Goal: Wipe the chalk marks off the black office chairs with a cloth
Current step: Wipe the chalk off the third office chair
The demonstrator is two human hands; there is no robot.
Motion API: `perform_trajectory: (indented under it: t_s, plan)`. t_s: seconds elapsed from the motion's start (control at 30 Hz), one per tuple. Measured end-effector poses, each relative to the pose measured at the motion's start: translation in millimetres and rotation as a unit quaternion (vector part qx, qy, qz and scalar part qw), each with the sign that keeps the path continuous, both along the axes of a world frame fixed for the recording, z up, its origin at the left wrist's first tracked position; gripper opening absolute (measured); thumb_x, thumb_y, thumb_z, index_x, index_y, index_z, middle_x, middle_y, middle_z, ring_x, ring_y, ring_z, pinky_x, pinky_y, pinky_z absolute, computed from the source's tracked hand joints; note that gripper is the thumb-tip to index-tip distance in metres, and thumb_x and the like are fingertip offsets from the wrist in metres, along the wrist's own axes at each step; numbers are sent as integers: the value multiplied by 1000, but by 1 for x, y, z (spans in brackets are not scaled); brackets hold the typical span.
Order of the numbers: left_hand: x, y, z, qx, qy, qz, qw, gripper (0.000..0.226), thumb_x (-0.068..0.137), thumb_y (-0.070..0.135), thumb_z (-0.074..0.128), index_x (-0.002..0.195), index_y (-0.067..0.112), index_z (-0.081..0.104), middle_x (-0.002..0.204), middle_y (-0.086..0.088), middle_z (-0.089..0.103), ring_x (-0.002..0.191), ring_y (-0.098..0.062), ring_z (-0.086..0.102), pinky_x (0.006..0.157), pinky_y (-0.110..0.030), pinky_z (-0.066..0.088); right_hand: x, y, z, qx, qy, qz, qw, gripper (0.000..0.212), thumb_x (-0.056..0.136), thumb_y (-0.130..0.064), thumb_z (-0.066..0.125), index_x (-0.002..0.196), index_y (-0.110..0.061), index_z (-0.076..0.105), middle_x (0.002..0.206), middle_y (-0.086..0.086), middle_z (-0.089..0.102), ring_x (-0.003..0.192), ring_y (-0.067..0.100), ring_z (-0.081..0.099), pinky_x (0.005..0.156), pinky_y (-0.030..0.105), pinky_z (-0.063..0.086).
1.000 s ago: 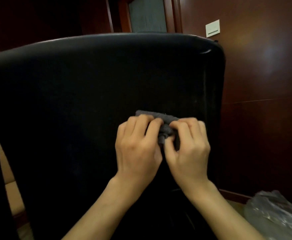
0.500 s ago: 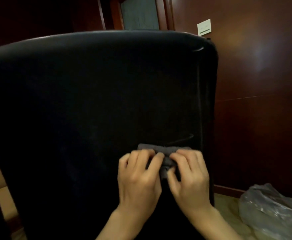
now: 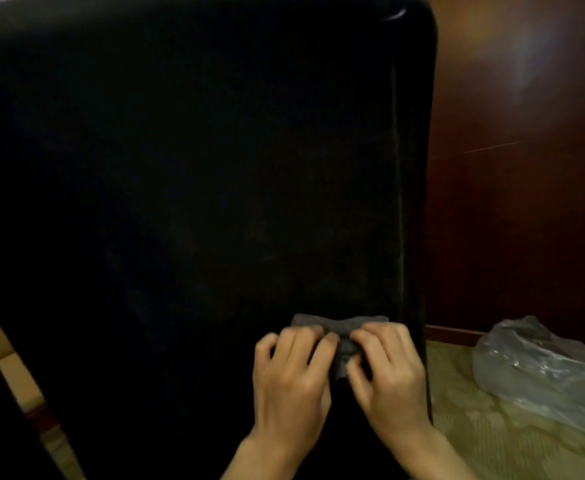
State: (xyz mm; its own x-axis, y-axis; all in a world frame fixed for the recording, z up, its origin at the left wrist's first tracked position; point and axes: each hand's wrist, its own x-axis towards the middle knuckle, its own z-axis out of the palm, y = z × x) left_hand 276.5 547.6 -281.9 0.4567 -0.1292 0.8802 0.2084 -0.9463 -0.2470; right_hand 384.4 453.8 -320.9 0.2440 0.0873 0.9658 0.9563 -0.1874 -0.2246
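So compared to half a second back, both hands and the cloth [image 3: 340, 326] have slid further down the chair back [image 3: 187, 174], and they now sit low, close to its right edge. The door frame and the white wall plate that showed above the chair earlier are out of frame now, and more of the floor shows at lower right. The grip itself looks the same as before.

Going left to right: at far left there's a slim pale strip [image 3: 5, 358] running diagonally past the chair's left side, can't tell what it is. Then the big black chair back fills most of the view, with lots of dark open surface up and to the left of the hands. No chalk marks that I can make out, it's too dark. The left hand [image 3: 289, 382] has its fingers curled over the left half of the grey cloth, pressing it on the chair. The right hand [image 3: 390, 379] is right next to it, fingers curled on the right half, thumb tucked under pinching the bunched middle. A vertical seam [image 3: 399, 202] runs just right of the hands, with the chair's edge right after it, so not much room that way. Past it: dark wood wall panelling [image 3: 519, 209], patterned greenish floor [image 3: 474, 431], and a crumpled clear plastic bag [image 3: 547, 372] lying well apart from the chair.
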Motion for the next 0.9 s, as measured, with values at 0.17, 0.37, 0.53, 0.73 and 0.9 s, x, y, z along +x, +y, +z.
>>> perform_trajectory:
  t_s: [0.17,0.37,0.53,0.73,0.9]
  plan:
    - [16,-14,51,-5,-60,5,998,20,85,19,57,98,17,71,94,-2,67,83,-24,57,79,-37,33,13,-13,66,36,-25,2,999,18,84,-7,59,96,3,69,97,17,64,91,30,55,81,39,49]
    - [28,-22,64,-31,-89,4,996,20,87,17,56,99,15,72,97,-1,68,88,-21,58,80,-36,33,18,-9,75,90,-12,-26,996,16,80,1,64,95,2,69,97,16,64,91,28,53,82,31,44]
    - [-1,2,-57,-31,52,18,998,23,84,19,56,97,18,75,97,2,70,87,-17,59,77,-35,33,-6,0,-59,-27,76,1,997,21,85,-13,59,97,0,71,98,10,63,92,21,56,78,36,51]
    - [12,-12,-8,-18,-5,12,1000,21,86,19,56,98,16,73,95,0,69,85,-21,55,77,-37,31,3,-9,-4,20,56,8,998,16,83,-5,63,96,2,70,96,14,64,91,26,56,79,33,49]
    - [27,-18,16,1,-37,26,999,24,89,19,53,103,14,71,98,-2,68,87,-21,54,79,-37,32,6,-1,17,93,84,-28,992,16,77,1,65,93,1,69,94,12,64,86,24,54,79,23,41]
